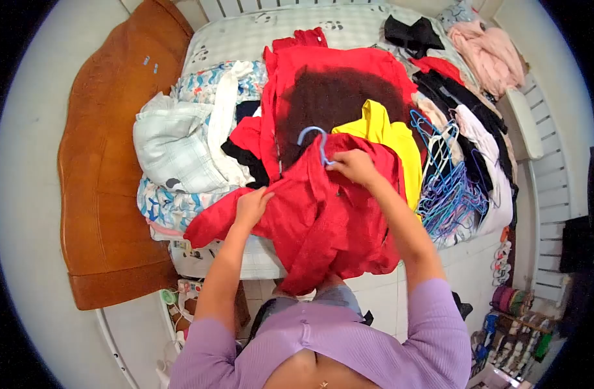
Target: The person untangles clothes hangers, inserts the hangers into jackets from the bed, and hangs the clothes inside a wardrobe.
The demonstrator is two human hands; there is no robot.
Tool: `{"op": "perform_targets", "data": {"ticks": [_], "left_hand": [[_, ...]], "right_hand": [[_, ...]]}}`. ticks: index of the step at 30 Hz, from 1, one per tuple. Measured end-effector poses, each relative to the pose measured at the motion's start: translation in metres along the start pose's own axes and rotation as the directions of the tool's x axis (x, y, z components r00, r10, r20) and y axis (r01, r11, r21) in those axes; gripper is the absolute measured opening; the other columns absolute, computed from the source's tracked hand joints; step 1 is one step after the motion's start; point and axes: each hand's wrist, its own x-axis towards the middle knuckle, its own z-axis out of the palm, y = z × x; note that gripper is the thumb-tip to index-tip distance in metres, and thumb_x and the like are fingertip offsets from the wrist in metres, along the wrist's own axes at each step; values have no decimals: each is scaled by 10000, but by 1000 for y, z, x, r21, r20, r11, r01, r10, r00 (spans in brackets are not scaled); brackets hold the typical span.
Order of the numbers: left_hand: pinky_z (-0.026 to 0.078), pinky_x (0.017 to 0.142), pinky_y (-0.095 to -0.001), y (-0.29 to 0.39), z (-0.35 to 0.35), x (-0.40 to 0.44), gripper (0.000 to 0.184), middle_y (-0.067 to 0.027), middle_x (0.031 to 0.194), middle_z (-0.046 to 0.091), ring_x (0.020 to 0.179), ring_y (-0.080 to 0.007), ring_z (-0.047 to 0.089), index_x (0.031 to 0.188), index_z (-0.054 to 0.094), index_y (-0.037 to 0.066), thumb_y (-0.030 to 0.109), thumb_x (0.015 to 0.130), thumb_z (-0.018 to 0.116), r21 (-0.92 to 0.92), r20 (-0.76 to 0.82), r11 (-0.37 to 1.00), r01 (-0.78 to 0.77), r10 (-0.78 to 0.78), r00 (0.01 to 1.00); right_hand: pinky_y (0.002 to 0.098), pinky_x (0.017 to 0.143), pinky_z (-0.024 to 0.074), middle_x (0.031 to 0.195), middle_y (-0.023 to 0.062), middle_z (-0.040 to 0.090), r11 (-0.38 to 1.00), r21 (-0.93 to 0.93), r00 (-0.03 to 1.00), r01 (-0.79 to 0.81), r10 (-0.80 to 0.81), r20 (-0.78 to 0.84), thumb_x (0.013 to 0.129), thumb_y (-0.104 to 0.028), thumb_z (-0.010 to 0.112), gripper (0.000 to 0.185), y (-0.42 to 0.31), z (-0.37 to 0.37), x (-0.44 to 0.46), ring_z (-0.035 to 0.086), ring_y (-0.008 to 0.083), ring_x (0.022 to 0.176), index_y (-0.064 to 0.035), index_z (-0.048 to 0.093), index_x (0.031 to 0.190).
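Observation:
A red long-sleeved shirt [310,220] hangs in front of me over the bed's near edge, with a blue hanger [322,144] at its collar. My right hand [354,167] is closed around the base of the hanger's hook. My left hand [253,205] pinches the red fabric near the shoulder, and a sleeve trails off to the left. Behind the shirt, a red and dark brown garment [342,97] lies spread on the bed. A yellow garment [407,149] lies beside my right hand, partly covered by the shirt.
At right is a tangled heap of blue and purple hangers [449,201] beside black and pale clothes. Folded plaid bedding [174,142] is piled at left. A brown wooden headboard-like panel [115,155] stands left of the bed. Shoes on a rack [517,343] sit at lower right.

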Motion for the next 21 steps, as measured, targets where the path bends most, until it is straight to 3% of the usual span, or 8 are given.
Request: {"op": "perform_targets", "data": {"ticks": [2,4,9,11,13,16,19,21], "left_hand": [[481,578,-389,9,-41,-22,220,-161,713,613,652,-355,592,846,618,20,236,804,623,-188,-205,967,-173,133,970],[470,578,-390,38,-97,-39,143,-141,726,626,655,-324,605,846,649,44,99,714,658,-125,-442,892,-434,342,829],[477,595,-375,68,-185,-67,177,-128,765,624,685,-300,613,847,629,47,78,676,661,89,-574,885,-458,421,702],[475,584,-361,37,-184,-60,206,-112,786,613,685,-298,605,854,605,48,58,656,664,89,-511,897,-433,414,753],[470,558,-351,7,-196,-73,172,-101,722,599,634,-292,594,807,613,55,65,647,675,129,-511,878,-462,458,727],[443,503,-334,3,-242,-110,130,-91,632,577,543,-259,566,710,623,66,74,617,712,182,-699,883,-433,426,575],[449,539,-291,8,-263,-118,184,-96,692,614,565,-219,573,766,643,49,81,616,745,-245,-590,936,-253,63,805],[459,605,-272,-4,-271,-125,93,-82,652,590,629,-174,590,783,635,19,-1,698,665,-198,-554,938,-284,132,822]], "right_hand": [[359,586,461,702,146,626,977,158,990,140,-142,0,763,-305,673,251,-29,-63,-19,613,303,663,-61,654,823],[324,580,458,691,123,630,941,246,971,231,-208,-119,742,-207,696,171,-66,-116,-49,618,259,637,-42,661,770],[306,572,468,697,118,630,945,144,879,292,-206,-430,730,-171,703,162,-137,-169,-94,607,228,606,-32,667,804],[313,565,456,688,152,602,948,281,968,151,-84,-235,759,-188,678,179,-134,-152,-84,598,252,606,-20,654,817],[308,588,464,682,152,604,981,105,978,163,-146,-151,787,-154,652,151,-172,-187,-108,603,238,609,-14,645,845],[287,619,477,716,83,646,954,99,895,284,-227,-384,759,-54,658,81,-222,-215,-146,617,203,647,-8,648,825],[260,662,464,739,88,651,991,115,926,68,-20,-377,788,-86,664,122,-224,-211,-130,601,126,706,17,654,854],[253,682,461,750,81,649,994,22,887,110,-88,-453,798,-92,663,139,-254,-229,-149,594,116,725,22,656,876]]}}
